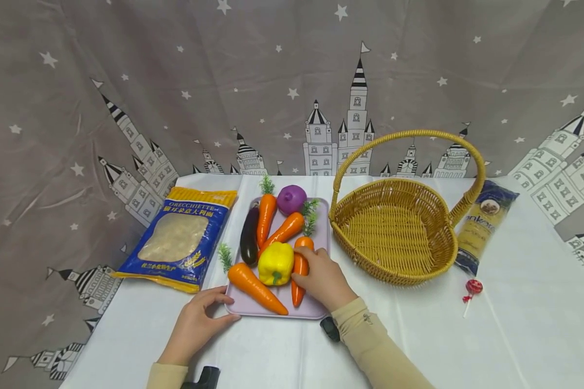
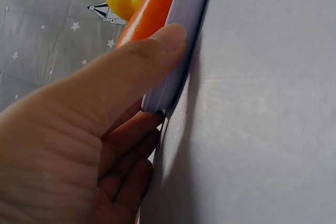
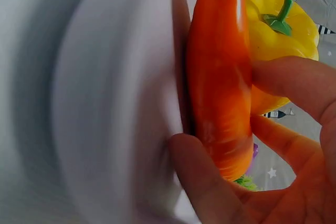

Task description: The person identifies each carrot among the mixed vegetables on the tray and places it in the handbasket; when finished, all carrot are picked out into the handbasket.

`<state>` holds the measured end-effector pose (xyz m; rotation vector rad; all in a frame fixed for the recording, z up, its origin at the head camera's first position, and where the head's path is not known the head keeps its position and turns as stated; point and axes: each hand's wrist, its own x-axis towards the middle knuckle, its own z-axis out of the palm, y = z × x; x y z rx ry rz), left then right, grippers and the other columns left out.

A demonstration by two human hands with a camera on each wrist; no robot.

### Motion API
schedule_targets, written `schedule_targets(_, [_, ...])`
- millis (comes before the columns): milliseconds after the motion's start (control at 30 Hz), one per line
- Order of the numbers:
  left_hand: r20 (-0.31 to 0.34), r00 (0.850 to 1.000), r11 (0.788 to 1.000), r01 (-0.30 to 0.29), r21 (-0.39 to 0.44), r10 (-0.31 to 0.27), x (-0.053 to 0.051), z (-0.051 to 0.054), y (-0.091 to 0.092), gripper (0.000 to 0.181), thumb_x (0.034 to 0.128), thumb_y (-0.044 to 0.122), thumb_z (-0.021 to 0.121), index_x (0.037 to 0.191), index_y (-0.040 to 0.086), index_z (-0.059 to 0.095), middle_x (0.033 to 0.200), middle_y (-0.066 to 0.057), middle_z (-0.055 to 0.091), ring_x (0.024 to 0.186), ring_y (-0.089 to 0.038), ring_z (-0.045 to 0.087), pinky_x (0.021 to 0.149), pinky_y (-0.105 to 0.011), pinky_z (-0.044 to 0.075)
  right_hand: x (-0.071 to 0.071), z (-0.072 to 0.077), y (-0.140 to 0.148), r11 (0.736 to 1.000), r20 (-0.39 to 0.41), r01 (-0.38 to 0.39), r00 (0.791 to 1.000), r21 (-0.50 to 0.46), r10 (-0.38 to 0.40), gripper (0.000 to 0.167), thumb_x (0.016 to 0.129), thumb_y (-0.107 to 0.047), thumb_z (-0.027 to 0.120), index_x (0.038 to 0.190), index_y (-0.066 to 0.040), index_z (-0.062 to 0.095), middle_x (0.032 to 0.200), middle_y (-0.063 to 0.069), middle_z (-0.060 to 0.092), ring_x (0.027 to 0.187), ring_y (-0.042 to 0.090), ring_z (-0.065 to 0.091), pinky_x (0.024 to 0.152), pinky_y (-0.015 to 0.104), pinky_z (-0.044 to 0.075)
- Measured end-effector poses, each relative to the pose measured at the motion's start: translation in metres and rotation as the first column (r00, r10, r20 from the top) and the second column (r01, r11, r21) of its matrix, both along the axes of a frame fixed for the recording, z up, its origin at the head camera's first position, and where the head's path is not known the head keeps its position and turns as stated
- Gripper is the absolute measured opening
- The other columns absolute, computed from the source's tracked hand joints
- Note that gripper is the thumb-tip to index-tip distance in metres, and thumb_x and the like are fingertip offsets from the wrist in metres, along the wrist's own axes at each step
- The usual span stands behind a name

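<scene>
My left hand [image 1: 198,323] grips the near left corner of a lilac tray [image 1: 325,243]; in the left wrist view its thumb [image 2: 170,35] lies along the rim. At the tray's right side, my right hand [image 1: 325,278] reaches over a carrot [image 1: 299,267]. Its thumb and a finger meet the side of a yellow bell pepper [image 1: 276,262]; whether they grip it is unclear. Another fingertip [image 3: 185,148] lies beside the carrot in the right wrist view. Around the pepper are a front carrot [image 1: 258,289], a carrot [image 1: 287,229], a back carrot [image 1: 266,213], an eggplant [image 1: 249,237] and a purple onion [image 1: 291,200].
A wicker basket [image 1: 394,232] with a tall handle stands right of the tray. Behind it lies a blue-ended pasta bag [image 1: 484,227], with a red lollipop [image 1: 473,287] in front. An orecchiette bag [image 1: 177,237] lies left of the tray. A grey curtain [image 1: 272,70] hangs behind.
</scene>
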<state>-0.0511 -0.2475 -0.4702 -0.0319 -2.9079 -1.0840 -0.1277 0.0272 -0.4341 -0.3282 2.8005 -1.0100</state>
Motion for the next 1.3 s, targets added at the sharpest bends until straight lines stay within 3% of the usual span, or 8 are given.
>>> schedule_targets(267, [0.011, 1.000, 1.000, 0.001, 0.000, -0.001, -0.001, 0.000, 0.001, 0.028, 0.0682, 0.020, 0.088, 0.092, 0.017, 0.072, 0.123, -0.012, 0.063, 0.120, -0.034, 0.053, 0.106, -0.053, 0.037, -0.001, 0.003, -0.002, 0.999, -0.017, -0.018, 1.000, 0.047, 0.018, 0.045, 0.080, -0.022, 0.070, 0.125, -0.019, 0.064, 0.095, 0.013, 0.051, 0.063, 0.023, 0.050, 0.055, 0.032, 0.045])
schedule_targets(633, [0.019, 1.000, 1.000, 0.000, 0.001, 0.000, -0.001, -0.001, 0.000, 0.029, 0.0679, 0.021, 0.088, 0.091, 0.018, 0.072, 0.123, -0.011, 0.063, 0.120, -0.034, 0.053, 0.106, -0.052, 0.037, -0.003, 0.003, 0.003, 1.000, 0.019, -0.006, 1.000, 0.016, 0.006, 0.045, 0.075, -0.016, 0.072, 0.120, -0.021, 0.067, 0.094, 0.013, 0.051, 0.069, 0.024, 0.050, 0.058, 0.033, 0.046])
schedule_targets(833, [0.033, 0.999, 1.000, -0.003, 0.003, 0.003, -0.002, -0.001, 0.000, 0.029, 0.0682, 0.022, 0.088, 0.092, 0.018, 0.072, 0.124, -0.012, 0.063, 0.121, -0.034, 0.052, 0.107, -0.052, 0.036, -0.007, -0.001, 0.013, 0.994, 0.046, -0.006, 0.999, -0.111, 0.011, 0.044, 0.077, -0.015, 0.072, 0.120, -0.020, 0.067, 0.100, 0.011, 0.056, 0.081, 0.022, 0.051, 0.064, 0.032, 0.047])
schedule_targets(933, [0.026, 1.000, 1.000, -0.002, 0.002, 0.002, -0.002, -0.001, 0.000, 0.029, 0.0678, 0.021, 0.088, 0.092, 0.018, 0.072, 0.124, -0.012, 0.063, 0.120, -0.035, 0.053, 0.107, -0.052, 0.036, -0.006, 0.002, 0.019, 0.978, 0.065, -0.011, 0.998, -0.207, 0.025, 0.044, 0.079, -0.014, 0.072, 0.122, -0.021, 0.065, 0.103, 0.010, 0.058, 0.079, 0.021, 0.053, 0.062, 0.030, 0.049])
schedule_targets(1133, [0.024, 1.000, 1.000, -0.002, -0.001, 0.002, -0.002, 0.001, 0.001, 0.029, 0.0682, 0.022, 0.088, 0.092, 0.018, 0.072, 0.124, -0.012, 0.063, 0.120, -0.035, 0.053, 0.107, -0.053, 0.036, -0.003, 0.021, 0.027, 0.933, 0.095, 0.003, 0.995, -0.360, 0.034, 0.046, 0.082, -0.012, 0.072, 0.125, -0.024, 0.062, 0.100, 0.007, 0.061, 0.069, 0.020, 0.056, 0.051, 0.030, 0.052])
schedule_targets(1300, [0.037, 0.999, 1.000, -0.009, 0.005, 0.008, -0.002, 0.002, 0.000, 0.029, 0.0690, 0.024, 0.088, 0.092, 0.017, 0.072, 0.125, -0.012, 0.062, 0.121, -0.035, 0.052, 0.107, -0.053, 0.035, 0.002, 0.043, 0.034, 0.917, 0.047, -0.001, 0.999, -0.399, 0.022, 0.044, 0.083, -0.008, 0.073, 0.123, -0.024, 0.064, 0.105, 0.004, 0.062, 0.077, 0.024, 0.057, 0.058, 0.030, 0.052])
